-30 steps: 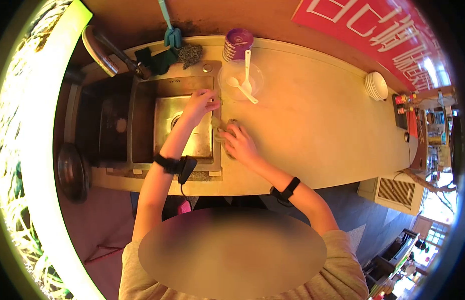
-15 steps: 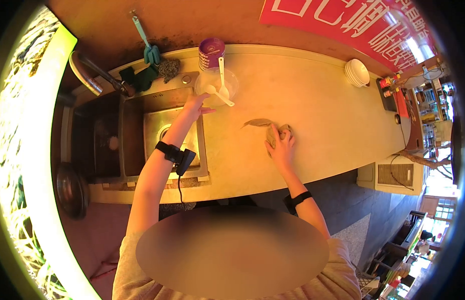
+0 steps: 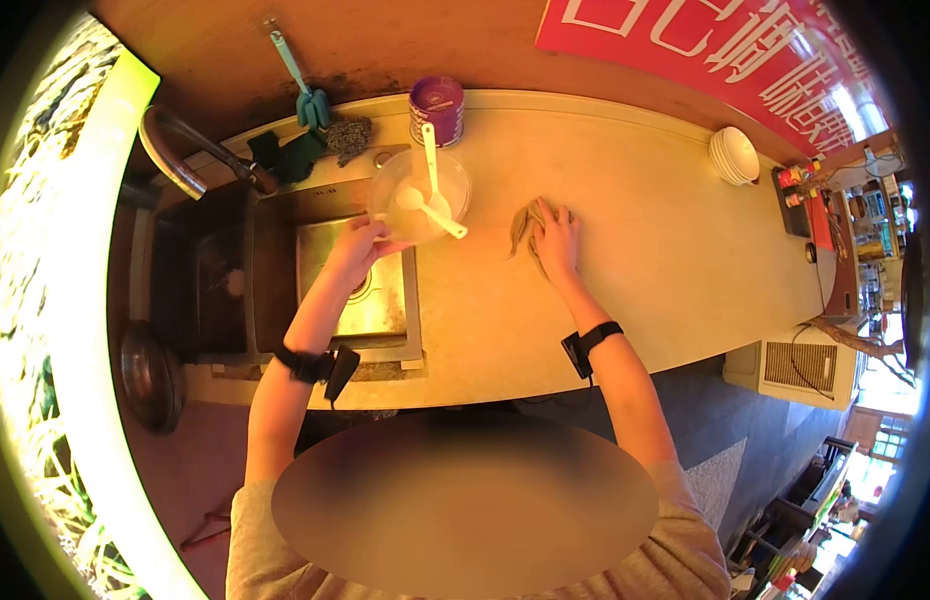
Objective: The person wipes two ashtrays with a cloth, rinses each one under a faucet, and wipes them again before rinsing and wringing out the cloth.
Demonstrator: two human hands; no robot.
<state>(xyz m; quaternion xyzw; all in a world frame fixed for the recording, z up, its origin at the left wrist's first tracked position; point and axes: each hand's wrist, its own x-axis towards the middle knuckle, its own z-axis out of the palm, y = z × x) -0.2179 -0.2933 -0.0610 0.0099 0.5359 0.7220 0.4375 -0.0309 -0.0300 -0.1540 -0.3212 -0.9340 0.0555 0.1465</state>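
My left hand (image 3: pixel 363 245) grips the near left rim of a clear plastic bowl (image 3: pixel 385 190), fingers closed on its edge, beside the sink. Two white spoons lie in the bowl: one spoon (image 3: pixel 431 160) has its handle pointing to the wall, and the other spoon (image 3: pixel 443 220) has its handle over the near right rim. On the counter to the right, my right hand (image 3: pixel 557 245) presses down on a crumpled brown cloth (image 3: pixel 525 228), with fingers curled around it. Part of the cloth is hidden under the palm.
A double steel sink (image 3: pixel 415 320) with a curved faucet (image 3: pixel 175 160) is at the left. Behind the bowl stands a purple tub (image 3: pixel 437 105). A dark scrubber (image 3: pixel 348 140) and a blue-handled brush (image 3: pixel 307 100) sit near the wall. Stacked white bowls (image 3: pixel 733 157) stand on the counter's (image 3: pixel 625 280) far right.
My left hand has closed on the plastic bowl, which is now nearer me and over the sink's edge. My right hand has moved the cloth slightly toward the wall and left.
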